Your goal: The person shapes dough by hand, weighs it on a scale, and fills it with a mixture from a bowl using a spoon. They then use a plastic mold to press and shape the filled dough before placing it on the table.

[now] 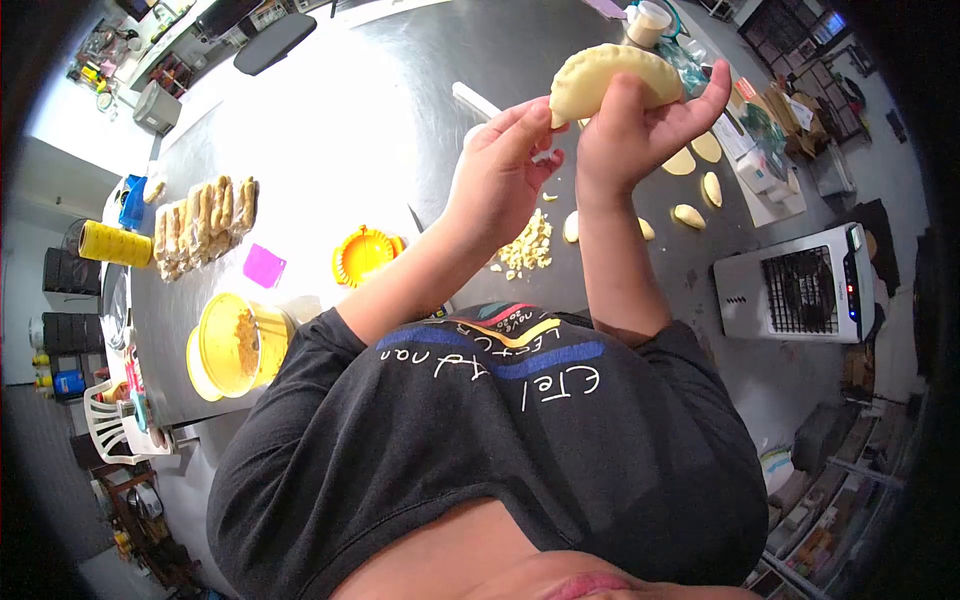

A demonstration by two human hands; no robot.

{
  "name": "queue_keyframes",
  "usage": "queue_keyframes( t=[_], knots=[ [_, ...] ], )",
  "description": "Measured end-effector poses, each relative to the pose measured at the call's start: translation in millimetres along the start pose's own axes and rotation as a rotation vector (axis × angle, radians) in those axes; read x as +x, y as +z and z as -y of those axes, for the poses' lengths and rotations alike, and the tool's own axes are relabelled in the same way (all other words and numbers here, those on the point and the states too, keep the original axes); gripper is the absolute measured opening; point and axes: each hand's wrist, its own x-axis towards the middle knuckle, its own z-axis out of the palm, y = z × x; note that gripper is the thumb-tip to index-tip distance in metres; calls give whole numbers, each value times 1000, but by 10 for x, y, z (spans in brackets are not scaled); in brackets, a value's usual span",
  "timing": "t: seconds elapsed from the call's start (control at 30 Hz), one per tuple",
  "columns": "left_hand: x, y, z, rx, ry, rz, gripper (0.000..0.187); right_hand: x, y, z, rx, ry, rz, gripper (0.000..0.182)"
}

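Half-moon dough pastry [590, 88], pale and crimped along its upper curved edge, is up in the air over the metal table [400, 120], between the two hands I watch from my remote seat. On its left end, my left hand [505, 160] pinches the tip between thumb and forefinger, the other fingers loosely curled. My right hand [630, 135] supports it from the lower side, thumb pressed flat on its face and one finger spread out to the right; I cannot tell how the fingers behind it lie. Beneath, on the table, I see a heap of dough scraps [527, 245] between the forearms, with small filled pieces [688, 215] and flat dough rounds [706, 148] to the right. Farther left lie an orange mould [345, 262], a pink square [264, 266], a yellow tub [215, 335] and bagged sticks [205, 220]. A white air cooler [735, 300] stands right of the table.
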Motion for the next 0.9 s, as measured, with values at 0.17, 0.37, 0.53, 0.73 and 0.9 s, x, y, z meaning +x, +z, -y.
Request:
queue_keyframes(
  t=[0.17, 0.37, 0.53, 0.73, 0.9],
  knots=[
    [-51, 122, 30, 224, 226, -40, 22, 35, 5, -40, -75, -68, -48, 71],
    [32, 50, -27, 268, 313, -49, 21, 7, 68, 14, -37, -48, -40, 70],
    [39, 73, -66, 204, 271, -2, 19, 40, 70, 32, -40, -49, -40, 70],
    [33, 27, -88, -27, 88, 88, 24, 79, 55, 42, -22, -53, -38, 70],
    [100, -43, -90, -223, -150, 188, 20, 53, 7, 21, -76, -126, 31, 73]
  ],
)
